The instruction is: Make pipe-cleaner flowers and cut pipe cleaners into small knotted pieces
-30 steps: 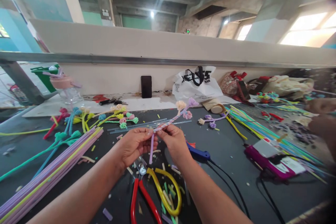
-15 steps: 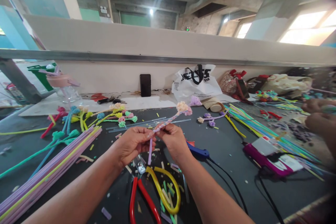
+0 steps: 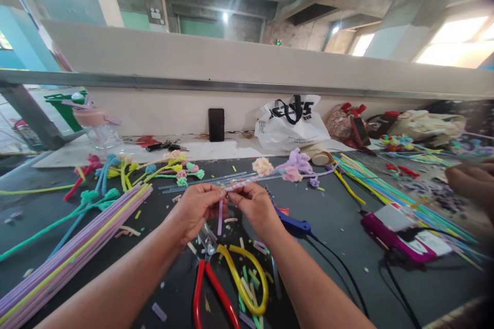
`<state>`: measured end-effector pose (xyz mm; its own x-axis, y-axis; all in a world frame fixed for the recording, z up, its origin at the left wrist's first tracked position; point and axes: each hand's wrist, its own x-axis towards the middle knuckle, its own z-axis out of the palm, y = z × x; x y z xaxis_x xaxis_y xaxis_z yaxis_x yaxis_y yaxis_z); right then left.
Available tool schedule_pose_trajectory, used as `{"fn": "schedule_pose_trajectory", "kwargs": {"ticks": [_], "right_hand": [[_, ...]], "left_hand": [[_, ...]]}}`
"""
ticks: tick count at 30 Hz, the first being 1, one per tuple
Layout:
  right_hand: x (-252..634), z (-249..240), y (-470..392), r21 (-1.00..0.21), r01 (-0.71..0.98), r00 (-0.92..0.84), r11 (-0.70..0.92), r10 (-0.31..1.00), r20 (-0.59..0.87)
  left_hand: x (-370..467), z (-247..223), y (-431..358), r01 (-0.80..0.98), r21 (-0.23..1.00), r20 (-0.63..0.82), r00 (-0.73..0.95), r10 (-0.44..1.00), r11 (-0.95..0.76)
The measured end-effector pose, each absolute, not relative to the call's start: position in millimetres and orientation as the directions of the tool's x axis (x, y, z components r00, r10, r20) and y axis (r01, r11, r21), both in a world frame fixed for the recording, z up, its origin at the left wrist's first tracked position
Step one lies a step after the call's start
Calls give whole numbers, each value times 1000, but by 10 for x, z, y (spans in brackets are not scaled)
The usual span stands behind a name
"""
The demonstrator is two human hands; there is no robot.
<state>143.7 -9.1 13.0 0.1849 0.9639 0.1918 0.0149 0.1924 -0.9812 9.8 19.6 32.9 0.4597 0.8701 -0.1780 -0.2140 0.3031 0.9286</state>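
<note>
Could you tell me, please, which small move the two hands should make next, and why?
I would probably wind the purple strip around the flower stem: the strip's end hangs free, the stem looks spirally striped, and the left hand and right hand both pinch near where they meet.

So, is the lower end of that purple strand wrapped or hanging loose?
Hanging loose: the purple strand points down between the left hand and right hand, its lower end clear of the flower stem.

the flower sprig (image 3: 264, 167) looks fuzzy and matt, the red handles (image 3: 198, 290) glossy plastic, the rail (image 3: 247, 87) metal.
</note>
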Motion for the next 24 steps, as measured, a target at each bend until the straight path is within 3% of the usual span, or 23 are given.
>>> {"fn": "schedule_pose_trajectory", "kwargs": {"ticks": [5, 12, 24], "right_hand": [[1416, 181, -124, -990, 46, 199, 133, 970, 140], [1452, 138, -82, -984, 156, 243, 89, 962, 125], [1460, 159, -78, -915, 399, 239, 55, 957, 162]], "left_hand": [[116, 259, 212, -99, 977, -129, 424, 896, 187], [56, 280, 259, -99, 945, -214, 535, 817, 312], [114, 233, 227, -105, 949, -204, 511, 835, 296]]}}
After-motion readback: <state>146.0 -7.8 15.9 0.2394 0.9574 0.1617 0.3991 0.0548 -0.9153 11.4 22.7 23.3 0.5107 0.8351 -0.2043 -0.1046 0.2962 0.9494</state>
